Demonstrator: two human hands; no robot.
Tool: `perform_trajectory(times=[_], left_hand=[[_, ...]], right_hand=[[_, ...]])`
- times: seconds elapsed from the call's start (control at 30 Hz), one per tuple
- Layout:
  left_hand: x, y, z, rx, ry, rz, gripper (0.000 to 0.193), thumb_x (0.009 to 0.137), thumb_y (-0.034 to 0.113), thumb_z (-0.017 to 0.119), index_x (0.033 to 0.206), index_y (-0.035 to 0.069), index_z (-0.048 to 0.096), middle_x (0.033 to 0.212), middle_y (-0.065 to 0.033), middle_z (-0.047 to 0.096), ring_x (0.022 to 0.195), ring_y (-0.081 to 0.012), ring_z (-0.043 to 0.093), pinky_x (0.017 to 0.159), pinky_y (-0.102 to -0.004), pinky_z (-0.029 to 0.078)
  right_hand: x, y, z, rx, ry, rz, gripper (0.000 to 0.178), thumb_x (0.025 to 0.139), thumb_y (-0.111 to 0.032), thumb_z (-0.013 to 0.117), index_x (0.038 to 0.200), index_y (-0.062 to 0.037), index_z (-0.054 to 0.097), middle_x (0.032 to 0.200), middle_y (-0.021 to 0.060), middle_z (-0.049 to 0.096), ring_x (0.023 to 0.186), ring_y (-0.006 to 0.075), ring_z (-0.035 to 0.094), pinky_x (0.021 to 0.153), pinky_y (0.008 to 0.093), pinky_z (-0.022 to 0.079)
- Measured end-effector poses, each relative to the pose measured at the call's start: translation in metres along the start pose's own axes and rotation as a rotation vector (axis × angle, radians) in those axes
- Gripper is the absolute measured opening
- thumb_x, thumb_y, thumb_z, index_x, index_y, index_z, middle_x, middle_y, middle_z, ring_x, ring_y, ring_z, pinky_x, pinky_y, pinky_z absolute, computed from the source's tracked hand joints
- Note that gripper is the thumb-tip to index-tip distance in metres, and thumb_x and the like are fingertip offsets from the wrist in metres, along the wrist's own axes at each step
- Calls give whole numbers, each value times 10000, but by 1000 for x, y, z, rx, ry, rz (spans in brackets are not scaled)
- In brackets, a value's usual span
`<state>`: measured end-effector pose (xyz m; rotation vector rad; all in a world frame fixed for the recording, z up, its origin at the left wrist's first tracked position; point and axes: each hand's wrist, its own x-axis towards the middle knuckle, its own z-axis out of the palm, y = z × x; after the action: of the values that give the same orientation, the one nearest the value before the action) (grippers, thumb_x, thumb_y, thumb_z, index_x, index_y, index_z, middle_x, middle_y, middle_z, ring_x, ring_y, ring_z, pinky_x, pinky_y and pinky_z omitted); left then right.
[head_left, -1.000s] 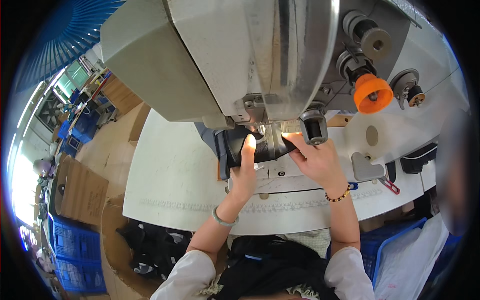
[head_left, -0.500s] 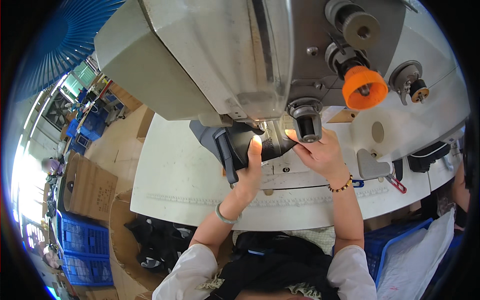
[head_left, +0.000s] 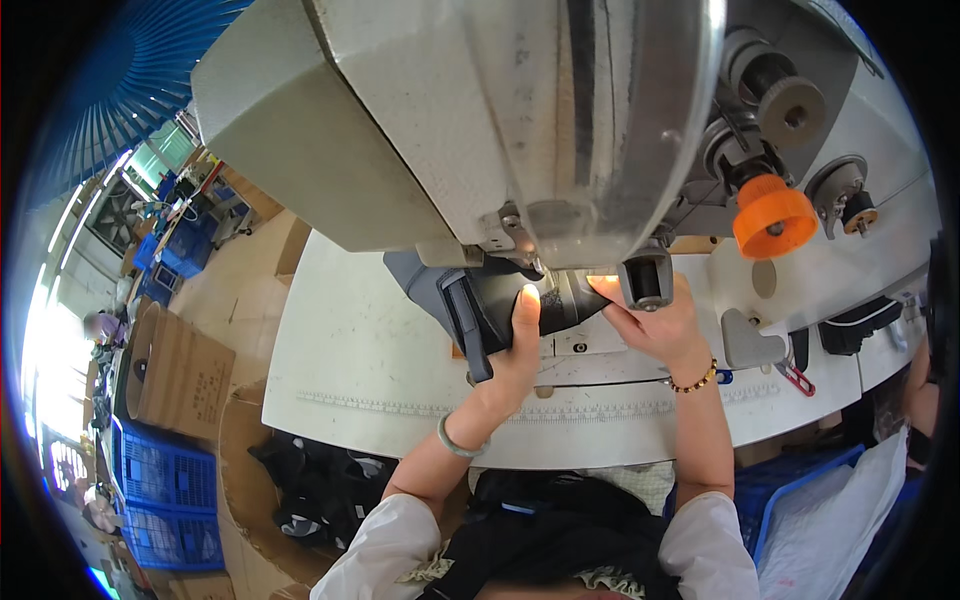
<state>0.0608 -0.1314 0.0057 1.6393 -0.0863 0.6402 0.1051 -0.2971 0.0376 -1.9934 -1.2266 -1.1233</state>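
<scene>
Under the head of a sewing machine (head_left: 480, 130) lies a black fabric piece (head_left: 425, 285) with a sewn-on strap (head_left: 465, 320) on its left part. My left hand (head_left: 515, 350) grips its near edge, thumb on top and fingers hidden beneath. On the other side, my right hand (head_left: 665, 325) is closed on the right end of the piece, its fingertips partly behind a machine knob. A lamp lights both thumbs. The machine's head covers the far part of the fabric, and I cannot make out the needle clearly.
An orange dial (head_left: 775, 217) juts from the machine. Red-handled snips (head_left: 797, 378) lie on the white table (head_left: 340, 350), right of my wrist. Left of the table are a carton of black pieces (head_left: 245, 470), blue crates (head_left: 170, 490) and a blue fan (head_left: 100, 80). Another person's arm (head_left: 918, 395) shows far right.
The view has shifted, so the machine head looks larger and its dials sit farther right and lower. Both hands and the fabric appear slightly right and nearer; the grip looks the same.
</scene>
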Motion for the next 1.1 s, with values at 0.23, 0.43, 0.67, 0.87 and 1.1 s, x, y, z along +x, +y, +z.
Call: perform_trajectory(times=[0.23,0.43,0.67,0.87,1.1], left_hand=[[2,-9,-8,25,-14,8,216,865,220,467,889,7,497,814,-19,497,723,-100,459,648,-233,397],[3,-11,-8,69,-21,41,200,860,210,478,857,10,494,795,-17,489,706,-101,445,634,-239,389],[8,2,-5,45,-5,100,204,869,213,467,807,23,508,770,18,479,678,-71,422,613,-217,373],[4,-1,-2,15,39,91,217,875,229,461,840,19,505,789,14,486,697,-74,429,633,-211,376],[4,-3,-4,-3,8,50,225,880,239,451,851,21,496,798,15,483,699,-72,424,632,-206,374]], right_hand=[[3,0,-1,43,-51,-14,240,614,-40,623,851,-32,591,770,10,477,643,146,503,451,246,382],[-3,-2,1,10,-14,-9,246,623,-41,621,866,-31,588,775,13,473,649,149,500,444,245,373],[-2,-2,0,-20,1,-32,235,629,-41,618,861,-31,588,778,10,466,652,144,495,429,239,354],[1,-2,-1,-4,-12,-34,234,628,-49,622,859,-36,591,775,9,471,647,145,493,430,245,355],[1,-1,1,2,-22,-4,218,626,-43,620,841,-42,588,778,12,476,641,150,493,436,252,363]])
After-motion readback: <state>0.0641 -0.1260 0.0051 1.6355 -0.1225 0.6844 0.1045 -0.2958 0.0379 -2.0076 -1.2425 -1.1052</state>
